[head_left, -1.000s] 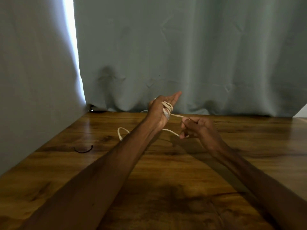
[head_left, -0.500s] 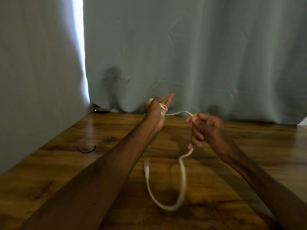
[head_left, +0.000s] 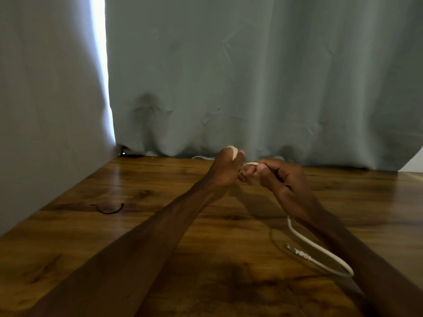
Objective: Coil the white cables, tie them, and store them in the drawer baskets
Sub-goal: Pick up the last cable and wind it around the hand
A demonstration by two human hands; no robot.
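White cable (head_left: 318,248) is being wound into a coil above the far middle of the table (head_left: 137,225). Its turns are being carried round the curled fingers of the left hand (head_left: 225,168), which is closed on them. The next turn is being pinched between thumb and fingers of the right hand (head_left: 282,177), just right of the left hand. The free tail is hanging below the right wrist and is looping toward the near right of the table, where the plug (head_left: 297,250) appears to be lying.

Risks, as judged:
- The turns are being held by the fingers alone, so they could slip off if that grip is loosened before tying.
- The trailing plug could snag or drag on the table if the tail is pulled fast.
- Uneven tension could leave the coil loose.

Count: one cable, one plug, two hands, and one black strip (head_left: 109,209) lying at the left of the table, possibly a tie. No drawer or basket is being shown.
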